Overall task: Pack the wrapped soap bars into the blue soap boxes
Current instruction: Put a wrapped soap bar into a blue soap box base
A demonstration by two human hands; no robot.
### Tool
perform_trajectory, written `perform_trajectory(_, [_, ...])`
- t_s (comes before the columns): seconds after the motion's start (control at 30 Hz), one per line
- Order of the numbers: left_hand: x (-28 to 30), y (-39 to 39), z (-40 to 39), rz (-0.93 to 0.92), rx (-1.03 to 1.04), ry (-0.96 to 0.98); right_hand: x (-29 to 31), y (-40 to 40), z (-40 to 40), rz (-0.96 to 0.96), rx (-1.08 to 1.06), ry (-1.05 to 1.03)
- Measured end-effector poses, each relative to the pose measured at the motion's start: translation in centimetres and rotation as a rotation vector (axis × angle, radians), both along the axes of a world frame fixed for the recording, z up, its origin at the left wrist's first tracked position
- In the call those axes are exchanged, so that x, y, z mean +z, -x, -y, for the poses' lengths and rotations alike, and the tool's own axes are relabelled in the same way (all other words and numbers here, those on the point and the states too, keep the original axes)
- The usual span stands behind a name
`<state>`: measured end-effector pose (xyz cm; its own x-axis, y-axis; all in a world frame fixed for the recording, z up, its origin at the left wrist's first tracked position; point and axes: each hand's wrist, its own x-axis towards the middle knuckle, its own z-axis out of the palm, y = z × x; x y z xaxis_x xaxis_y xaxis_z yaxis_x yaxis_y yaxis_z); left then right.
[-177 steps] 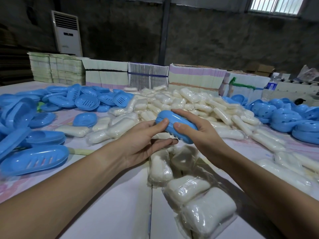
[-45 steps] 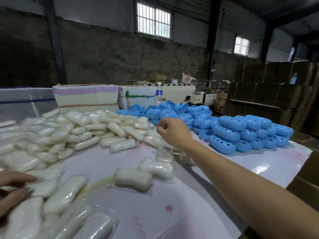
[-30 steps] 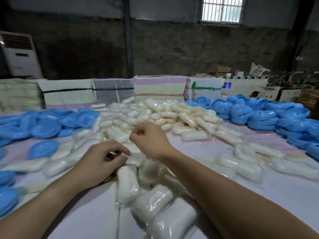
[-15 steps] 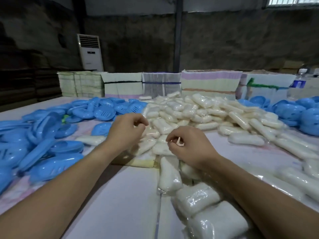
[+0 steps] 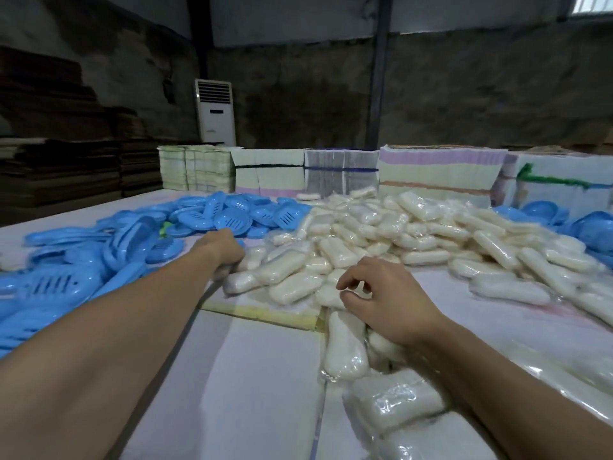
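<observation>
Presently the left hand [image 5: 223,247] reaches out across the table [image 5: 265,376] to the edge of the blue soap box halves [image 5: 229,220], its fingers curled down out of sight, so I cannot tell whether they grip a box half or merely touch the pile. In my judgement the reach serves to fetch an empty box for the next bar. Meanwhile the right hand [image 5: 384,298] hangs over the near edge of the wrapped soap bars [image 5: 381,234], fingers [image 5: 346,281] loosely bent and thumb drawn in; it appears to touch the wrapping beneath, though no bar is plainly gripped. That placement is sensible: one hand for a box, the other for a bar, with each supply on its own side (boxes left, soap centre and right). The bar just below the right hand [image 5: 345,350] lies flat with its long axis running from the person toward the heap, narrower end far. Other bars in the heap point every way, many lying crosswise. The blue halves lie jumbled, some showing slotted insides upward. More blue boxes [image 5: 593,224] sit at the far right. Behind the heap stand stacks of flat printed cartons [image 5: 438,167], and a white air conditioner [image 5: 215,111] stands by the wall.
</observation>
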<state>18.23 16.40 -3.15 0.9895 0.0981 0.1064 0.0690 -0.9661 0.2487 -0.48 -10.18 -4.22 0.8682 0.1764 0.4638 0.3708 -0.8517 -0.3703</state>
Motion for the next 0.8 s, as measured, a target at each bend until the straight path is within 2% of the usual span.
perform_trajectory(0.07, [-0.1, 0.2, 0.0, 0.048, -0.01, 0.0, 0.0, -0.1, 0.0, 0.004, -0.002, 0.004])
perform_trajectory(0.17, [0.1, 0.9, 1.2, 0.248, -0.096, 0.059, -0.1, -0.3, 0.1, 0.015, -0.017, 0.002])
perform_trajectory(0.27, [0.9, 3.0, 3.5, 0.438, -0.29, 0.167, -0.1, -0.2, 0.3, 0.021, -0.039, -0.044])
perform_trajectory(0.33, [1.4, 4.8, 5.2, 0.477, -0.458, 0.233, 0.0, -0.1, 0.4, 0.041, -0.069, -0.117])
perform_trajectory(0.5, [2.3, 9.9, 7.7, 0.33, -0.792, 0.581, 0.7, 0.0, 1.4, 0.244, -0.204, -0.378])
perform_trajectory(0.6, [1.5, 12.1, 8.0, 0.187, -0.921, 0.716, 1.1, 0.0, 2.6, 0.274, -0.262, -0.477])
perform_trajectory(0.67, [0.8, 12.9, 8.2, 0.12, -0.99, 0.724, 1.1, -0.1, 3.0, 0.248, -0.284, -0.489])
perform_trajectory(0.8, [-0.1, 13.8, 8.8, 0.085, -1.095, 0.59, 0.7, -0.1, 3.2, 0.141, -0.308, -0.435])
